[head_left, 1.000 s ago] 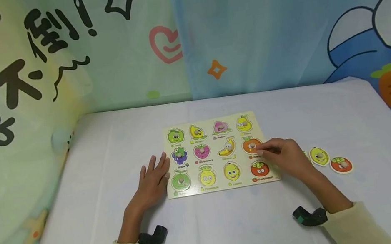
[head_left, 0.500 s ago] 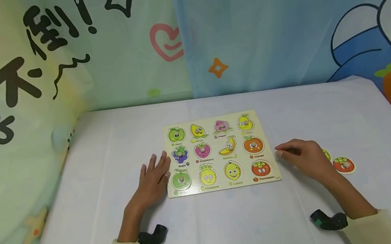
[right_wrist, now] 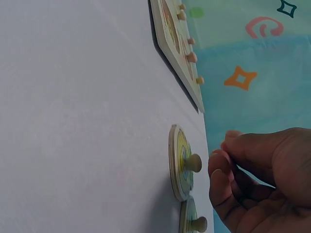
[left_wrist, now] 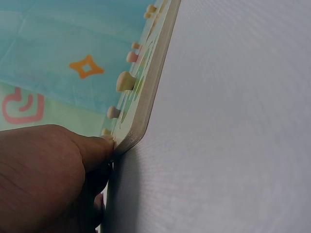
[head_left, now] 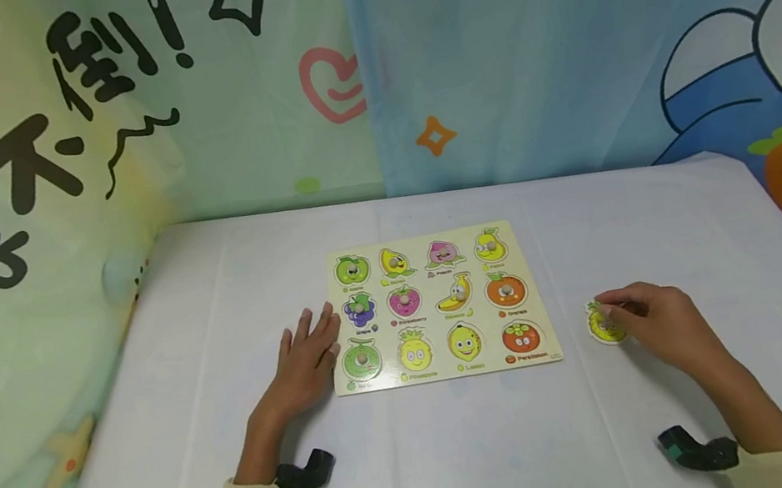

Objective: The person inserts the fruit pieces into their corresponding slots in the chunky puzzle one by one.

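Note:
A fruit puzzle board [head_left: 441, 363] lies flat on the white table, with knobbed fruit pieces in most of its places. The pineapple [head_left: 415, 352], lemon and persimmon places at its front show the printed faces alone. My left hand [head_left: 308, 363] rests at the board's left edge, fingers spread. In the left wrist view the thumb [left_wrist: 99, 148] touches the board's corner. My right hand [head_left: 664, 321] is over a loose pineapple piece [head_left: 604, 326], fingers loosely bent. The right wrist view shows a gap between the fingertips and the piece's wooden knob [right_wrist: 194, 163].
Another knobbed piece [right_wrist: 190, 216] lies touching the pineapple piece in the right wrist view; the right hand hides it in the head view. A printed cloth backdrop [head_left: 506, 50] stands behind the white table [head_left: 468, 452].
My right hand has left the orange piece on the board and moved right to the loose pieces, uncovering the pineapple and covering the lemon and persimmon. The left hand has stayed in place.

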Demonstrator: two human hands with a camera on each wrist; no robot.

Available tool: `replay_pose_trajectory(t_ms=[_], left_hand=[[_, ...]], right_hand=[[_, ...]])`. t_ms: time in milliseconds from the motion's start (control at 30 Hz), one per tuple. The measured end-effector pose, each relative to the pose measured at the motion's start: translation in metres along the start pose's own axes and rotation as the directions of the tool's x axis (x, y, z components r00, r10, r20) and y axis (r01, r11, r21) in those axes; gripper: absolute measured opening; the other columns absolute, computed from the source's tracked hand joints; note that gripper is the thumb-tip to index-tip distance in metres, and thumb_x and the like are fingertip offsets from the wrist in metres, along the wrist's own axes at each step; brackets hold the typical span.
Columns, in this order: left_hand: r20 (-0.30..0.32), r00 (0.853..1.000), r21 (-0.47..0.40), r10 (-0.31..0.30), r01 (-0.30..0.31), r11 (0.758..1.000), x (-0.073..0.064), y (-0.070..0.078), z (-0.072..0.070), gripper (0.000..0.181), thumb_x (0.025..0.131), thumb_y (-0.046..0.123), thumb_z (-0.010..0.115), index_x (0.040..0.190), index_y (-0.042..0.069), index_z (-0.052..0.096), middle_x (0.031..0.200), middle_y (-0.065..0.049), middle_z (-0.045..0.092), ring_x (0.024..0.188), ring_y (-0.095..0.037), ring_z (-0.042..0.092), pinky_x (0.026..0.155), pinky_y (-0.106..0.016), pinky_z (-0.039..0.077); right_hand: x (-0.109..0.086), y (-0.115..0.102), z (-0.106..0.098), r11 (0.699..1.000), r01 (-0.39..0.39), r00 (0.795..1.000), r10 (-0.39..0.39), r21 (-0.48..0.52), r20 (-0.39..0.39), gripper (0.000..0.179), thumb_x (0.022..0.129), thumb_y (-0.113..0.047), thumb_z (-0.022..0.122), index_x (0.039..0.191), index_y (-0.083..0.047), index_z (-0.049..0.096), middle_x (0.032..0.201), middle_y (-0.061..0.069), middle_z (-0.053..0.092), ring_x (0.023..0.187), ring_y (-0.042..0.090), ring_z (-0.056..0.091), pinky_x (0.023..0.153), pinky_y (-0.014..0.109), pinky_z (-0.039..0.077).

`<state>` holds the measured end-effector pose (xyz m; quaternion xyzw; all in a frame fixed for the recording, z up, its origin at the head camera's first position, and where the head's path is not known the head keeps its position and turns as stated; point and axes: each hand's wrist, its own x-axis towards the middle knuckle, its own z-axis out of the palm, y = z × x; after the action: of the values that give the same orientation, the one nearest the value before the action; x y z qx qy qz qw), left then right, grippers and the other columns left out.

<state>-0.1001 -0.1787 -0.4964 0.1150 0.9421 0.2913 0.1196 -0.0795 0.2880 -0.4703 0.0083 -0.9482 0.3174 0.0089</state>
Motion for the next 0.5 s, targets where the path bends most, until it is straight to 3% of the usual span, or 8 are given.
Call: replay_pose_trajectory(t_ms=[267,367,500], left_hand=[[-0.002,1.0,0.005,0.005,-0.005,1.0,0.0001,-0.0005,0.0004,0.052,0.104,0.019,0.042,0.153,0.008,0.026,0.16,-0.003,0.015,0.148,-0.028,-0.003,0.114,-0.054,-0.006],[-0.003,1.0,0.009,0.005,-0.005,1.0,0.0002,-0.0006,0.0007,0.052,0.104,0.019,0.042,0.153,0.008,0.025,0.16,-0.003,0.015,0.148,-0.028,-0.003,0.114,-0.054,-0.006],[-0.001,1.0,0.011,0.008,-0.008,1.0,0.0006,-0.0007,0.0013,0.052,0.104,0.019,0.042,0.153,0.009,0.025,0.16,-0.003,0.014,0.148,-0.028,-0.003,0.114,-0.054,-0.005]], right_hand=[[-0.0032,0.0013,-0.0057,0.995,-0.088,0.994,0.09,-0.036,0.066,0.025,0.093,-0.013,0.065,0.11,0.004,0.07,0.108,0.025,0.066,0.095,0.036,0.06,0.073,0.048,0.052],[-0.0045,0.0026,-0.0054,0.995,-0.087,0.99,0.092,-0.052,0.105,0.026,0.093,-0.014,0.065,0.11,0.006,0.069,0.111,0.029,0.064,0.099,0.041,0.059,0.078,0.055,0.048],[-0.0055,0.002,-0.0025,0.994,-0.088,0.989,0.096,-0.072,0.116,0.026,0.091,-0.013,0.068,0.109,0.007,0.069,0.108,0.028,0.064,0.095,0.04,0.059,0.077,0.055,0.048]])
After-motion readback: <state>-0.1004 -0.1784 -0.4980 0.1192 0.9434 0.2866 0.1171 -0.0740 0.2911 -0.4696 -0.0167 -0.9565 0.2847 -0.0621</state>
